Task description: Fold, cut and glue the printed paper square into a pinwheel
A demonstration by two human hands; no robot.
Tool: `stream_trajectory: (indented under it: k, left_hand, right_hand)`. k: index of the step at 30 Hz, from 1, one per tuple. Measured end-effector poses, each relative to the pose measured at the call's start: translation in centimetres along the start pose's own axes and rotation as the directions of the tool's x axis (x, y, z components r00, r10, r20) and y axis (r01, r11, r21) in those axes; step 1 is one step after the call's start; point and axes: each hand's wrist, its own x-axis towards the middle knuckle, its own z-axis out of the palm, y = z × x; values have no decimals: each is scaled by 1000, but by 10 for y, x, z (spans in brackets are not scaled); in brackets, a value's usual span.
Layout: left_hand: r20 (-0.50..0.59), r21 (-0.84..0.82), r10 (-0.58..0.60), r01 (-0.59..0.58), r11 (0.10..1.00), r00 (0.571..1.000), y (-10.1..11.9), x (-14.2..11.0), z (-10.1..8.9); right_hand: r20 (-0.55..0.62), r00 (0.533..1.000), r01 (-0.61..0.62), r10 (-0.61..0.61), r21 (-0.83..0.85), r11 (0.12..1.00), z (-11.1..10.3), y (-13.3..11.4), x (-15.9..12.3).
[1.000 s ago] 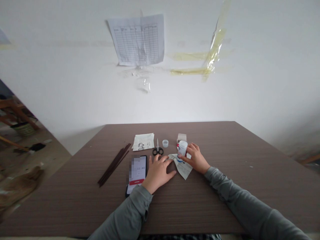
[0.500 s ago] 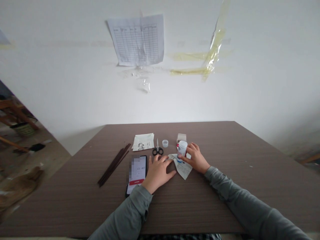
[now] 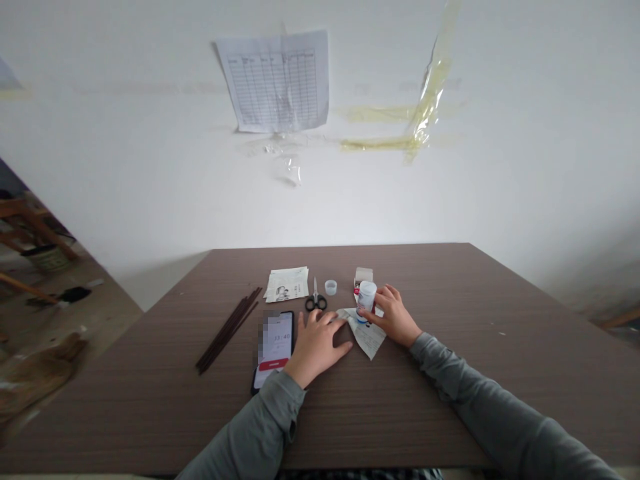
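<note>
My right hand [image 3: 395, 317] is closed round a small white bottle [image 3: 367, 295] with a blue band near its foot. The bottle stands upright on a printed piece of paper [image 3: 371, 341], whose corner points toward me. My left hand [image 3: 319, 341] lies palm down on the table with its fingers spread, fingertips at the left edge of that paper, and holds nothing. Behind the bottle is a pale roll of tape [image 3: 363, 274]. Left of it stand a small translucent cap [image 3: 331, 287] and scissors [image 3: 315, 300] with black handles, blades pointing away.
A phone [image 3: 273, 360] lies just left of my left hand. Farther left is a bundle of thin dark sticks [image 3: 227, 333]. A stack of printed papers [image 3: 287, 285] sits toward the back of the brown table [image 3: 480, 400]. The white wall [image 3: 400, 207] rises behind.
The bottle has shifted slightly to the right in my right hand, over the paper. My left hand stays in place.
</note>
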Motion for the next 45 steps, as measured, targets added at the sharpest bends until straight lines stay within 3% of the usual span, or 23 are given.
stream_trajectory:
  k: [13, 23, 32, 45]
  left_hand:
    - [-18, 9, 3, -2, 1000, 1000, 0, 0, 0]
    - [-3, -31, 18, -18, 999, 1000, -3, -1, 1]
    - [-11, -46, 15, -15, 999, 1000, -4, 0, 2]
    - [23, -46, -6, 7, 999, 1000, -1, -2, -3]
  right_hand:
    - [-13, 1000, 11, -10, 59, 998, 2, 5, 0]
    - [-207, 968, -84, 140, 257, 963, 1, 21, 0]
    - [-200, 967, -157, 157, 12, 987, -20, 8, -7]
    - [-236, 927, -282, 291, 73, 957, -14, 26, -5]
